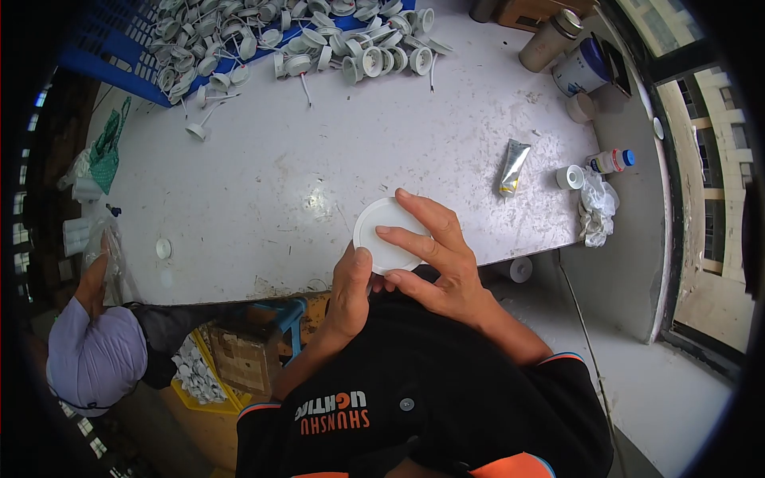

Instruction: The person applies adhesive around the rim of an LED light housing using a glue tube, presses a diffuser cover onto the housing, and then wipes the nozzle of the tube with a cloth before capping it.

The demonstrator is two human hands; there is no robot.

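Note:
A round white disc-shaped part is held up over the table's front edge, close to my body. My left hand grips its left and lower rim, with the thumb at the edge. My right hand lies across its right side, the index and middle fingers spread over the flat face and the thumb near the lower rim. What sits beneath the disc is hidden.
White round parts with wires pile up at the back beside a blue crate. A silver tube, a small bottle and a thermos stand or lie right. Another person is at the left.

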